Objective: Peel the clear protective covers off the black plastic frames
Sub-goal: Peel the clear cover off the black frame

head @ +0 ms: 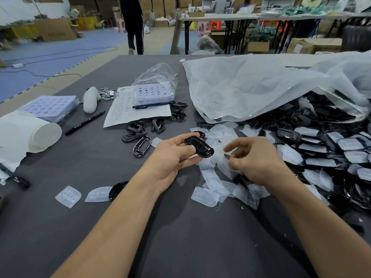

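Note:
My left hand (174, 155) grips a bare black plastic frame (199, 147) between thumb and fingers, just above the grey table. To its right my right hand (253, 157) hovers with loosely curled fingers and holds nothing; it hangs over a heap of peeled clear covers (212, 181). A pile of covered frames (329, 155) spills from a big clear bag (261, 87) at the right. Bare peeled frames (140, 135) lie in a cluster beyond my left hand.
On the grey table (100, 217) lie a loose cover (68, 196), a covered frame (106, 193), a paper form (130, 109) with a pen (85, 123), two plastic trays (50, 107), coins (108, 93) and a white cup (30, 133). A person walks in the background.

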